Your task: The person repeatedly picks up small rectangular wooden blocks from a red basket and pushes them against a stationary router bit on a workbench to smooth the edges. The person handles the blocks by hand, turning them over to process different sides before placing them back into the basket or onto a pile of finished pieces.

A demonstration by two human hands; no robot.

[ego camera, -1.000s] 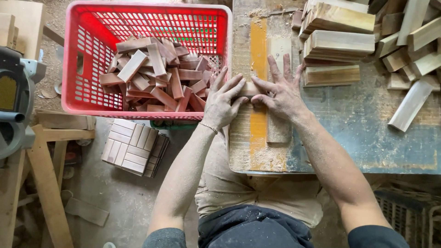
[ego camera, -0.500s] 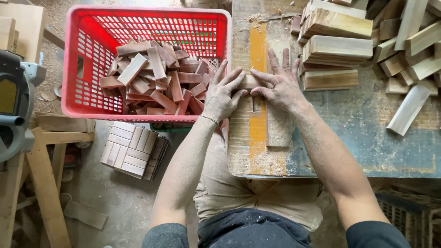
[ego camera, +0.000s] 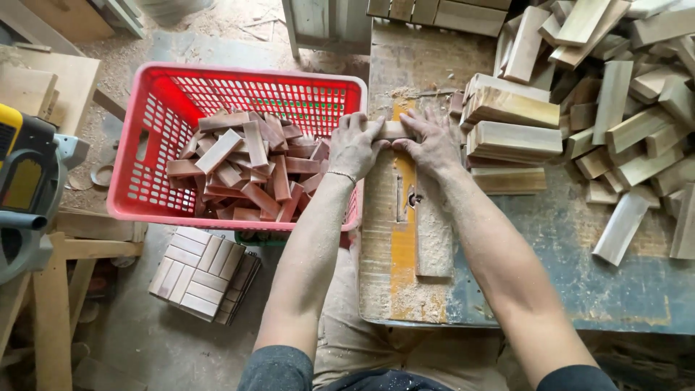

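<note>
your left hand (ego camera: pixel 356 147) and your right hand (ego camera: pixel 433 143) both grip 1 small wooden block (ego camera: pixel 393 130), each hand closed on one end of it, the fingers curled over the top. the block lies crosswise, held at the far end of the yellow and grey board (ego camera: pixel 404 239) that lies on the tabletop (ego camera: pixel 579 239) in front of you. i cannot tell if the block touches the board or is a little above it. the board has a dark slot near its middle and much sawdust on it.

just left of your left hand stands a red plastic basket (ego camera: pixel 156 156), and its rim is near your left wrist. it is partly filled with reddish-brown wooden pieces (ego camera: pixel 250 166), which lie in a loose heap, in all directions. below the basket, on the floor, lies a square tile of wooden slats (ego camera: pixel 199 274).

right of your right hand, very near to it, there is a stack of pale wooden blocks (ego camera: pixel 515 123). more pale blocks (ego camera: pixel 637 123) are spread loosely over the right part of the tabletop. at the left edge you see a part of a yellow and black machine (ego camera: pixel 25 181).
</note>
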